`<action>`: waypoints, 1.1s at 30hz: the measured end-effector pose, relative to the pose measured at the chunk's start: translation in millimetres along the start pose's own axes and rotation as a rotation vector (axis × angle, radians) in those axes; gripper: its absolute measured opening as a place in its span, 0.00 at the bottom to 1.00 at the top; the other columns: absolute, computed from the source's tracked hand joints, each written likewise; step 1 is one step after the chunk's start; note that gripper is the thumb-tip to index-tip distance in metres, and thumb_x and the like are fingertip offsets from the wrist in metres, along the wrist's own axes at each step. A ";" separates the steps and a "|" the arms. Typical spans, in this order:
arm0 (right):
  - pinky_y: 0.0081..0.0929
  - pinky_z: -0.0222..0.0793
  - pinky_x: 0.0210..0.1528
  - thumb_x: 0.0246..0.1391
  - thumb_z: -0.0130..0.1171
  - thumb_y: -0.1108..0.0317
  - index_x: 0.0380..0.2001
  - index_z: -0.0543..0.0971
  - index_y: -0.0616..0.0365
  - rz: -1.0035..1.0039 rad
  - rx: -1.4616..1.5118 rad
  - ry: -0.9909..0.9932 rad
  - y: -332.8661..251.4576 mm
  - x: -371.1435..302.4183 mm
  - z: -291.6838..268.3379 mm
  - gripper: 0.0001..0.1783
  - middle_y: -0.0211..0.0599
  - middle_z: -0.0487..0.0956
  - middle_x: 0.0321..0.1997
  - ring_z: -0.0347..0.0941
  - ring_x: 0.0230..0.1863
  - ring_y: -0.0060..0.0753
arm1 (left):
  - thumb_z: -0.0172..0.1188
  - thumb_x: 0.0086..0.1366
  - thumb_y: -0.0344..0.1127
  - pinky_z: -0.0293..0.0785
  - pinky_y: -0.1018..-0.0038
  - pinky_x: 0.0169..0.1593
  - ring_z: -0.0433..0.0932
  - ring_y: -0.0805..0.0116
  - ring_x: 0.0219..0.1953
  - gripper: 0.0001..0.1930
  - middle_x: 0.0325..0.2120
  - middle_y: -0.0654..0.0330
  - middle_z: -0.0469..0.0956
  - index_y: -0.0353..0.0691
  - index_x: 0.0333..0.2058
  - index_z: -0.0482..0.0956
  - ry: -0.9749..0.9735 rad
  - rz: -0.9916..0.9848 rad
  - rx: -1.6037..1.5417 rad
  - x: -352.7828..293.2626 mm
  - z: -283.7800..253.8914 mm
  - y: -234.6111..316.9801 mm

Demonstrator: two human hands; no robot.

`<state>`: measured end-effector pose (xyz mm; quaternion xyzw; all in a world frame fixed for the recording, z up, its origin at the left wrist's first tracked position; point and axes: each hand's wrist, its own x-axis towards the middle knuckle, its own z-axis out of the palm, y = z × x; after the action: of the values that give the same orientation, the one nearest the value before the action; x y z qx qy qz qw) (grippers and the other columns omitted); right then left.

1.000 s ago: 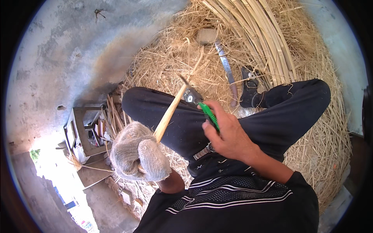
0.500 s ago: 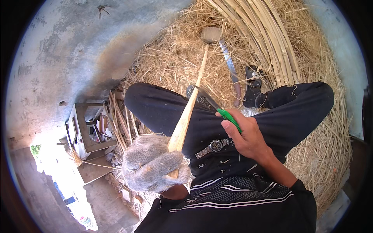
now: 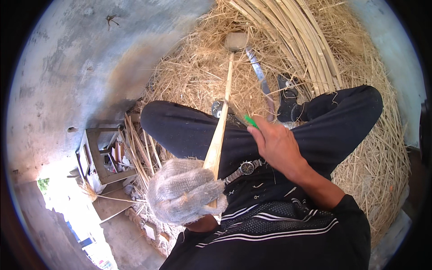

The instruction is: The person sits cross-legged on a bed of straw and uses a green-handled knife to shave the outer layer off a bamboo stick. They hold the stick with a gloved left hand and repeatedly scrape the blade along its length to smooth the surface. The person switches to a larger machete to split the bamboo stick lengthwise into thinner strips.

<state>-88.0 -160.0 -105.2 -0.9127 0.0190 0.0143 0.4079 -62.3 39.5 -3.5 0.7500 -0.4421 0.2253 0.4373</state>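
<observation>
My left hand (image 3: 182,191), in a grey knitted glove, is closed round the thick near end of a pale wooden strip (image 3: 218,141). The strip narrows away from me over my lap, its far tip by a rounded brownish block (image 3: 236,42). Bare, my right hand (image 3: 281,148) grips a knife by its green handle (image 3: 251,121), most of which the fingers cover. The knife's blurred blade points up and left, close to the strip's middle; whether they touch I cannot tell. Below the strip, a metal-band wristwatch (image 3: 246,168) lies across my dark clothing.
A large wooden-handled blade (image 3: 257,69) lies on straw (image 3: 189,72) beyond my crossed legs. Long pale strips (image 3: 299,36) are bundled at the far right. To the left stand a wall (image 3: 81,67), a wooden frame (image 3: 96,155) with clutter, and loose sticks (image 3: 135,141).
My right hand has turned over more and shifted slightly left and up, hiding more of the green handle. The gloved hand has moved a little right with the strip. The view has shifted slightly.
</observation>
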 end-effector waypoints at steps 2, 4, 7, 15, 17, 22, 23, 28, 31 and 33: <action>0.48 0.70 0.26 0.62 0.57 0.61 0.45 0.74 0.54 -0.153 0.189 0.052 -14.1 -8.6 -6.7 0.13 0.47 0.77 0.22 0.76 0.24 0.55 | 0.67 0.24 0.36 0.78 0.64 0.23 0.79 0.54 0.21 0.18 0.19 0.54 0.76 0.36 0.21 0.81 -0.069 0.116 -0.047 3.5 -3.9 -10.0; 0.46 0.71 0.27 0.62 0.57 0.61 0.46 0.75 0.54 -0.217 0.305 0.046 -30.5 -16.9 -12.8 0.13 0.48 0.77 0.23 0.76 0.25 0.55 | 0.61 0.28 0.39 0.79 0.65 0.26 0.80 0.56 0.23 0.20 0.21 0.55 0.80 0.37 0.25 0.85 0.024 0.034 -0.004 -2.7 1.1 -1.9; 0.44 0.70 0.26 0.61 0.58 0.62 0.45 0.75 0.54 -0.137 0.230 0.086 -0.9 -0.5 6.3 0.12 0.46 0.76 0.22 0.76 0.24 0.54 | 0.58 0.28 0.41 0.79 0.66 0.27 0.81 0.58 0.22 0.21 0.19 0.58 0.80 0.40 0.25 0.87 0.016 0.020 0.009 -0.3 -1.0 -4.0; 0.45 0.70 0.25 0.60 0.59 0.62 0.41 0.76 0.56 -0.219 0.290 0.152 -7.3 -0.2 11.2 0.11 0.47 0.77 0.22 0.75 0.23 0.54 | 0.66 0.35 0.36 0.80 0.69 0.28 0.80 0.59 0.22 0.12 0.19 0.57 0.80 0.39 0.22 0.85 -0.018 0.026 0.012 9.9 3.1 -2.3; 0.45 0.70 0.25 0.60 0.59 0.61 0.41 0.75 0.56 -0.222 0.301 0.195 6.3 11.9 22.3 0.11 0.46 0.76 0.22 0.74 0.22 0.54 | 0.67 0.32 0.37 0.80 0.68 0.27 0.80 0.60 0.21 0.12 0.19 0.56 0.80 0.39 0.21 0.84 -0.038 0.066 -0.077 6.2 -5.8 -11.4; 0.42 0.72 0.25 0.59 0.60 0.66 0.41 0.75 0.61 -0.290 0.082 0.203 -10.3 13.2 19.9 0.11 0.45 0.78 0.23 0.77 0.23 0.49 | 0.74 0.37 0.34 0.79 0.64 0.29 0.80 0.58 0.27 0.18 0.25 0.54 0.78 0.35 0.29 0.82 -0.010 -0.006 -0.011 1.1 -12.1 -10.3; 0.42 0.72 0.24 0.59 0.60 0.66 0.39 0.75 0.60 -0.267 0.022 0.204 0.9 16.3 35.1 0.10 0.44 0.77 0.22 0.77 0.23 0.48 | 0.73 0.39 0.34 0.78 0.62 0.30 0.79 0.57 0.28 0.17 0.25 0.55 0.76 0.34 0.29 0.81 -0.032 -0.007 -0.020 -1.8 -10.6 -10.1; 0.43 0.71 0.22 0.60 0.59 0.64 0.39 0.72 0.58 -0.214 -0.085 0.222 13.0 31.9 56.0 0.11 0.45 0.77 0.20 0.77 0.21 0.49 | 0.75 0.46 0.41 0.78 0.59 0.38 0.79 0.55 0.32 0.18 0.27 0.54 0.78 0.33 0.28 0.80 0.048 -0.150 0.111 -10.8 -24.5 -1.9; 0.45 0.71 0.23 0.63 0.55 0.60 0.40 0.72 0.58 -0.153 -0.149 0.175 34.9 52.1 60.3 0.12 0.47 0.77 0.21 0.77 0.21 0.52 | 0.73 0.49 0.42 0.78 0.58 0.38 0.79 0.55 0.33 0.18 0.28 0.53 0.79 0.33 0.30 0.81 0.009 -0.131 0.157 -2.5 -9.3 10.1; 0.46 0.71 0.26 0.65 0.52 0.59 0.41 0.71 0.58 -0.094 -0.155 0.114 16.9 45.8 49.1 0.13 0.49 0.77 0.22 0.76 0.23 0.54 | 0.72 0.48 0.43 0.77 0.61 0.40 0.79 0.56 0.35 0.20 0.30 0.53 0.79 0.32 0.33 0.81 0.185 -0.284 0.080 -10.2 -4.7 11.3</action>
<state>-43.6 -135.7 -152.4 -0.9407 -0.0017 -0.0551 0.3348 -77.0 45.7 -3.4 0.7978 -0.2801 0.2467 0.4735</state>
